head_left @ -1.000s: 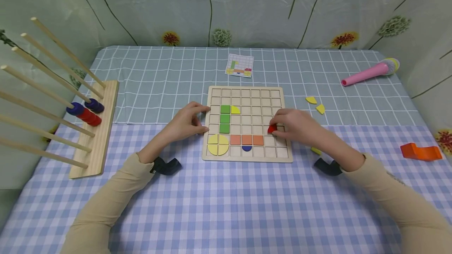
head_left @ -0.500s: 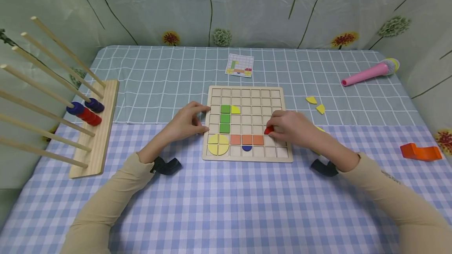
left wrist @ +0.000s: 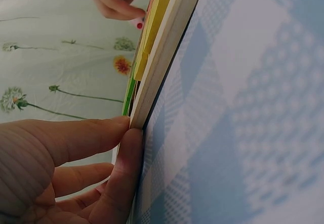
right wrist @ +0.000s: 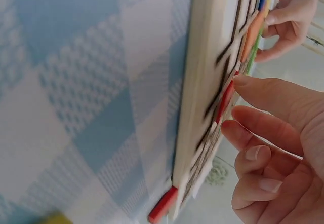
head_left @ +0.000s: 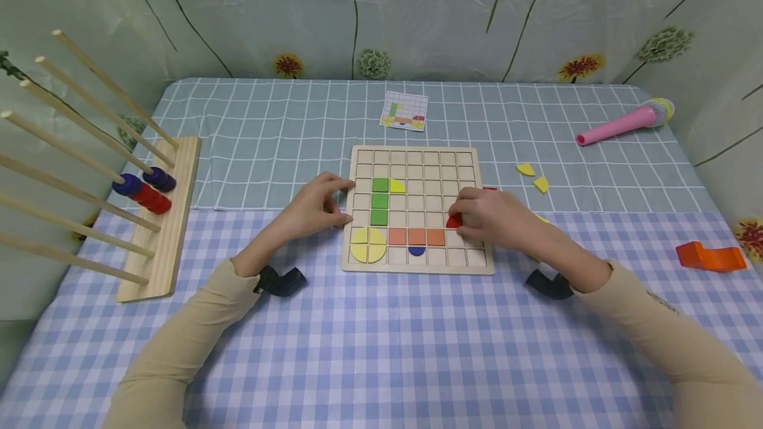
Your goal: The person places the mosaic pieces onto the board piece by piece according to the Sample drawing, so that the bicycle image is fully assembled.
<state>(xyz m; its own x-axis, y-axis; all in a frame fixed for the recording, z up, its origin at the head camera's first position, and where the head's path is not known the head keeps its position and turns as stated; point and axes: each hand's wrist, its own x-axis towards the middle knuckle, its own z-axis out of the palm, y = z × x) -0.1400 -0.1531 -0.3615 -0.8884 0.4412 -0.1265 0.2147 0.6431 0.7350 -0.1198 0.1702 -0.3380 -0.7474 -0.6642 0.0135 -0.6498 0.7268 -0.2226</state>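
The tabletop [head_left: 381,349] is wearing a blue-and-white checked cloth on its near half and a grey-green cloth with white grid lines on its far half. Pale fabric printed with flowers [head_left: 441,18] is hanging around it. A pale wooden peg rack with blue and red rings [head_left: 179,217] is standing at the left, while a pink toy microphone [head_left: 620,126] and a bright orange curved block [head_left: 709,258] are lying at the right.

A square wooden grid board [head_left: 423,190] is lying in the middle, below a small printed card [head_left: 405,101]. The left hand [head_left: 316,202] is touching the board's left edge, thumb and forefinger spread apart. The right hand [head_left: 501,214] is pinching a small flat red piece [head_left: 454,221] over the board's right part, just beyond the orange squares [head_left: 417,236].

Compared with one second ago, the right hand and its piece are sitting slightly further left; a second red piece [head_left: 490,189] is now showing beside the board's right edge. The left hand is staying in place.
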